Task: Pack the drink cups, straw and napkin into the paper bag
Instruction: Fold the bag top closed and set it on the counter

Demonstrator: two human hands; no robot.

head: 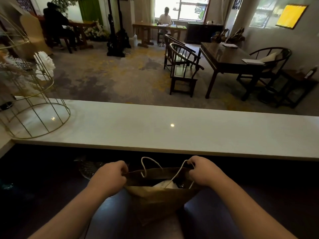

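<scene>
Both bare forearms reach forward from the bottom corners, angling inward. The left hand point(110, 176) is curled into a fist, knuckles up, thumb tucked toward the middle. The right hand point(202, 171) mirrors it, fingers pinched closed, wrist bent slightly down.

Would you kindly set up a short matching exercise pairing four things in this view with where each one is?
Things:
1. left hand
2. right hand
3. white object
4. gold wire cage

Places:
A. inside the paper bag
B. standing on the white counter, far left
C. gripping the bag's left rim
D. gripping the bag's right rim by the cord handle

Pairs: 1-C, 2-D, 3-A, 4-B
</scene>
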